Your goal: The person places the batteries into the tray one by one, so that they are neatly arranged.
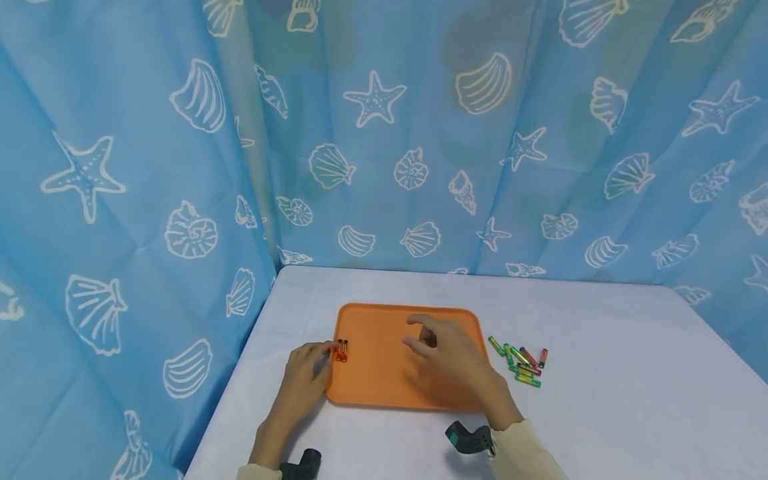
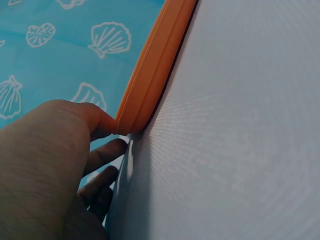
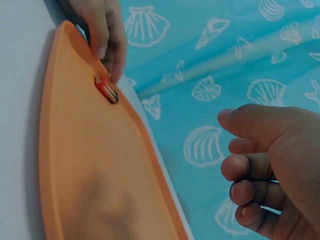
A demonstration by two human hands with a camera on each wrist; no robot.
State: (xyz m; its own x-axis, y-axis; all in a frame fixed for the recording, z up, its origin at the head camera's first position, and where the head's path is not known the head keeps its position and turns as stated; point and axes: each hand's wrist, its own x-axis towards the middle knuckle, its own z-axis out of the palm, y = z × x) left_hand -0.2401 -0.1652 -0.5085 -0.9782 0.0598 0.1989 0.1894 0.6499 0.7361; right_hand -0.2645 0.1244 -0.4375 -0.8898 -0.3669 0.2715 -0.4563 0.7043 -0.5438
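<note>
An orange tray [image 1: 378, 380] lies on the white table. Inside its left rim, a few small red batteries [image 1: 342, 351] are lined up side by side. My left hand [image 1: 305, 381] is at that rim, a fingertip close against the batteries. In the left wrist view, the thumb of the left hand [image 2: 55, 145] touches the tray's corner [image 2: 132, 120], while the other fingers are loosely bent beside it. Over the right half of the tray hovers my right hand [image 1: 456, 353], thumb and fingers apart and loosely bent, holding nothing.
Several loose green and red batteries [image 1: 521, 363] lie in a pile on the table [image 1: 612, 373], just right of the tray. A blue curtain [image 1: 384, 200] with white shells and starfish hangs behind the table and along its left side.
</note>
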